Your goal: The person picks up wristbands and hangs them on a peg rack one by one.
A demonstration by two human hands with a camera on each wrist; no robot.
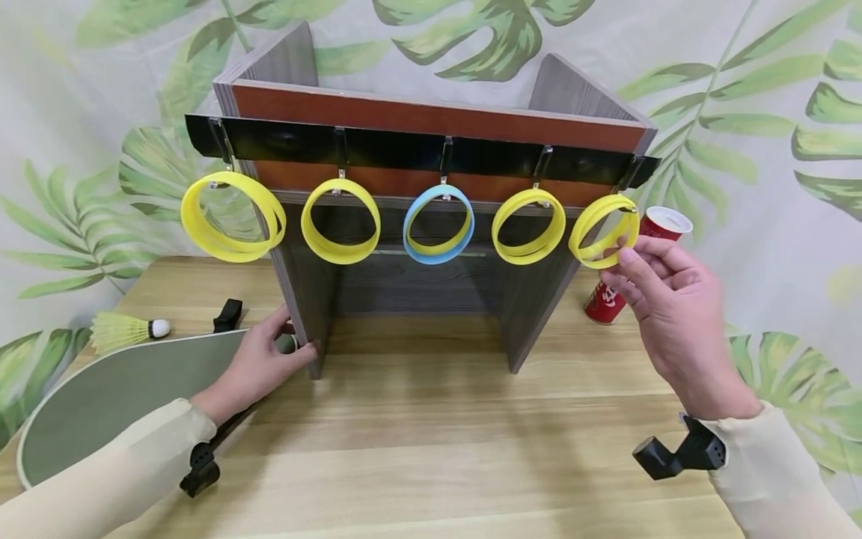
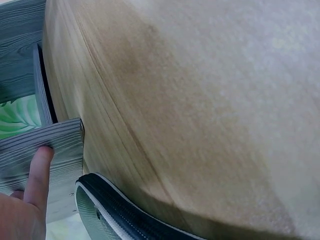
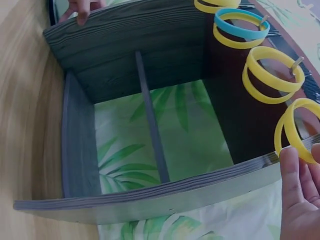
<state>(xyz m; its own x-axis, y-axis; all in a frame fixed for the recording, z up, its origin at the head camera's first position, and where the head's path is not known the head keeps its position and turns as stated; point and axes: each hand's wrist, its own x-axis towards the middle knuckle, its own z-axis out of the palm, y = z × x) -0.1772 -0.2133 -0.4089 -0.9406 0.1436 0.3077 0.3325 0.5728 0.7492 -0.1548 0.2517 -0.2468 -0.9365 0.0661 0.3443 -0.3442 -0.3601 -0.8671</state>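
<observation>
My right hand (image 1: 683, 318) pinches the lower edge of the yellow ring pair (image 1: 577, 236) at the far right. Those rings hang from a hook on the black strip (image 1: 390, 150) across the front of a grey wood stand (image 1: 296, 299). More yellow rings (image 1: 306, 232) hang along the strip, and a blue ring (image 1: 408, 239) with yellow inside hangs in the middle. Low on the stand's left side panel, my left hand (image 1: 252, 367) grips the front edge; some of its fingers are hidden behind the panel. In the left wrist view, one finger (image 2: 39, 175) lies against the panel.
Left of the stand lie a grey-green racket-shaped case (image 1: 128, 397), a yellow shuttlecock (image 1: 124, 329) and a small black object (image 1: 228, 315). A red can (image 1: 604, 303) and a red container with a white top (image 1: 667, 221) are behind my right hand. Everything rests on a wooden table (image 1: 417, 457).
</observation>
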